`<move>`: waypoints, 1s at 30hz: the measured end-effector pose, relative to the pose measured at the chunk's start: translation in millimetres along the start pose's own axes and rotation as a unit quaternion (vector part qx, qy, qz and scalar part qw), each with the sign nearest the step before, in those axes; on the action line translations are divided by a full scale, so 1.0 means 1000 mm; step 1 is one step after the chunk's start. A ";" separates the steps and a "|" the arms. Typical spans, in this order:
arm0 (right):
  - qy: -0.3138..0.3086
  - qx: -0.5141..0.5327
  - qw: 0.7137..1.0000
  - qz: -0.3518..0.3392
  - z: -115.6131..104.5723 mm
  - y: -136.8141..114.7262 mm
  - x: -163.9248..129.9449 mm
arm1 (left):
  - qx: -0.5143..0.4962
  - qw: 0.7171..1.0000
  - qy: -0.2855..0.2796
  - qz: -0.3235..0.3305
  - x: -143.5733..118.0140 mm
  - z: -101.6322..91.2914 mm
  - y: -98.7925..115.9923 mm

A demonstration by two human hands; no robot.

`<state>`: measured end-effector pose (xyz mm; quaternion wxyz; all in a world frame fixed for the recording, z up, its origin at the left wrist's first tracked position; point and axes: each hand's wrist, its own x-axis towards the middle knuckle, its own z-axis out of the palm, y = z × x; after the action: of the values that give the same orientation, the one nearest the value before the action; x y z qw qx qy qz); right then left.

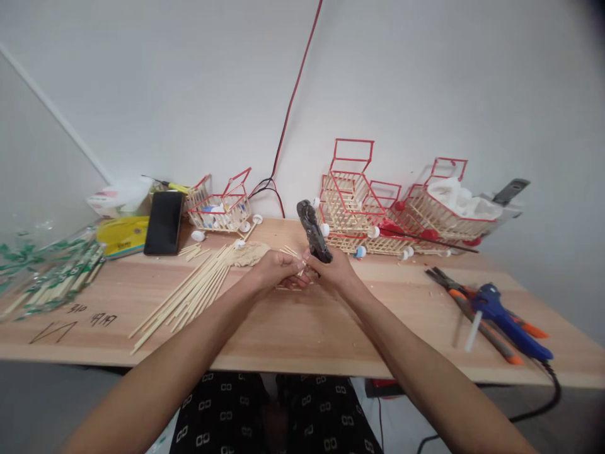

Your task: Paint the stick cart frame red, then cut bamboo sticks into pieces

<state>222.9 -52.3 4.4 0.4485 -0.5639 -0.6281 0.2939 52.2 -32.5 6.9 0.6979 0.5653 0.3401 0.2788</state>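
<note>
head camera, looking down, table [293, 328] near

The desk [293, 340] carries one black phone [163, 222], one blue glue gun [508, 320], one pair of orange-handled pliers [477, 315] and one yellow packet [123, 236]; four or so red-framed stick baskets [350, 195] stand along the wall, and the loose sticks [189, 293] are too many to count

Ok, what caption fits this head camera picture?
Right hand grips a dark tool while left hand pinches thin sticks above the wooden table.
</note>
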 end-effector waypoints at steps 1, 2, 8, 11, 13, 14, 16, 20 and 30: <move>0.000 0.001 1.000 0.001 0.000 0.000 0.000 | 0.002 1.000 0.002 0.001 0.000 0.000 0.000; -0.001 0.001 1.000 0.002 0.000 -0.001 0.000 | 0.003 1.000 0.003 0.001 0.000 0.000 -0.001; 0.000 0.007 1.000 -0.002 0.000 -0.002 0.000 | 0.000 1.000 0.008 0.009 0.001 0.000 -0.002; 0.000 0.010 1.000 -0.007 0.000 -0.001 -0.001 | -0.005 1.000 0.012 0.007 0.000 0.000 -0.002; -0.002 0.009 1.000 -0.013 0.001 -0.001 -0.001 | -0.013 1.000 0.015 0.004 0.000 0.001 -0.002; -0.003 0.009 1.000 -0.014 0.001 -0.001 -0.001 | -0.016 1.000 0.017 0.003 0.000 0.001 -0.002; -0.002 0.010 1.000 -0.014 0.001 -0.001 -0.001 | -0.016 1.000 0.022 0.004 0.000 0.001 -0.003; 0.003 0.008 1.000 -0.021 0.002 0.002 -0.001 | -0.006 1.000 0.027 0.006 0.001 0.001 -0.004; -0.028 -0.019 0.999 -0.015 -0.010 -0.002 0.002 | 0.077 0.995 0.034 0.043 -0.001 -0.005 0.006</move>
<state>230.9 -51.7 10.5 0.4242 -0.5547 -0.6541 0.2908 47.5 -28.5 12.2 0.6275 0.6219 0.3593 0.3008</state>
